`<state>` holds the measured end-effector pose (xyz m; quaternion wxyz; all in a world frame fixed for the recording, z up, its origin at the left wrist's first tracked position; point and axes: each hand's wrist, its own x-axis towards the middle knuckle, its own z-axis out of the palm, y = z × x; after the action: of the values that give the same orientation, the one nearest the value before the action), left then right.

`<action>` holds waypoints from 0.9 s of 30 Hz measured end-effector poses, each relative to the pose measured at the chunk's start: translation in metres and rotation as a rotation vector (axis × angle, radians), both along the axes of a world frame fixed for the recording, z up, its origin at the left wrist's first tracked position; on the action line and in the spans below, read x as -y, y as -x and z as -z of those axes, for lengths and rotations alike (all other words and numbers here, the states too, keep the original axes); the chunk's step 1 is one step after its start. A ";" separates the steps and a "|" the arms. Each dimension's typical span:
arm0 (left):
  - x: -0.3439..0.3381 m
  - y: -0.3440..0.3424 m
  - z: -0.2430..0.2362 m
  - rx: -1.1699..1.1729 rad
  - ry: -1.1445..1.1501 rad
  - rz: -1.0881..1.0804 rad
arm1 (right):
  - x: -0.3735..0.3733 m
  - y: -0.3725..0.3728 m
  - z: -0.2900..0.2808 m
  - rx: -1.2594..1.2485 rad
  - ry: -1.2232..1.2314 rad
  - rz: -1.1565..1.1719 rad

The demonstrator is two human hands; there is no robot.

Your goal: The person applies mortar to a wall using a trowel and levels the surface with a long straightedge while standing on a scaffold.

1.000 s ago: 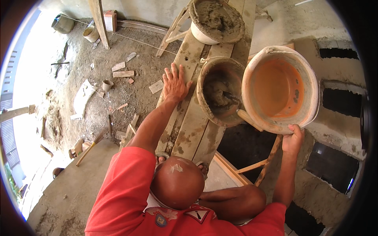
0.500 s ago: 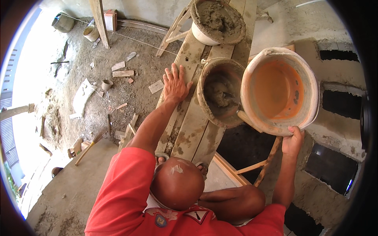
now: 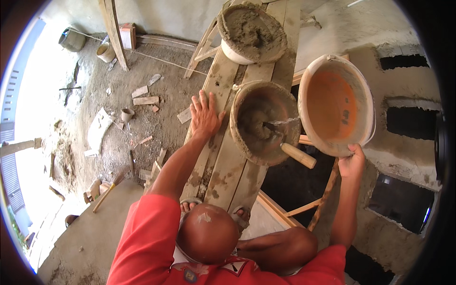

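Note:
My left hand [image 3: 205,114] lies flat with spread fingers on the left side of the wooden plank platform [image 3: 216,164]. At the right, my right hand [image 3: 352,160] grips the lower rim of a tilted bucket [image 3: 311,137], whose inside holds orange-brown water. A thin stream of water runs from its left lip into a second bucket [image 3: 236,135] on the planks, onto grey mortar [image 3: 251,114]. A trowel with a wooden handle [image 3: 298,156] rests in that bucket, its handle over the near right rim; its blade is mostly hidden.
A third bucket [image 3: 236,53] heaped with mortar stands farther along the planks. Dark openings lie below the platform's right side and in the masonry [image 3: 408,149]. Wooden trestle legs [image 3: 202,50] stand at the left. Wood scraps [image 3: 146,100] and a brush [image 3: 108,191] lie below.
The held bucket has tipped further left, and water now pours from its lip into the mortar bucket. My left hand stays flat on the planks. The view has shifted slightly.

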<state>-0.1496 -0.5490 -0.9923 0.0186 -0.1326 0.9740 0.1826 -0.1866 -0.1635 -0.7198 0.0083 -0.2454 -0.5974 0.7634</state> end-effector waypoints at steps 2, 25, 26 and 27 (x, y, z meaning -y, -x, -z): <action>-0.001 0.000 -0.001 0.014 -0.003 0.014 | -0.003 0.026 0.015 -0.038 0.048 0.027; 0.007 0.008 -0.003 0.127 -0.052 0.026 | 0.154 0.387 0.168 -0.017 0.418 0.187; 0.008 0.006 -0.001 0.134 -0.055 0.027 | 0.162 0.392 0.178 -0.023 0.409 0.147; 0.007 0.008 -0.002 0.138 -0.056 0.032 | 0.161 0.399 0.186 -0.052 0.387 0.160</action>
<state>-0.1572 -0.5559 -0.9902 0.0923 -0.1288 0.9669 0.1997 -0.5853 -0.3242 -0.9062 0.0372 -0.2693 -0.4180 0.8668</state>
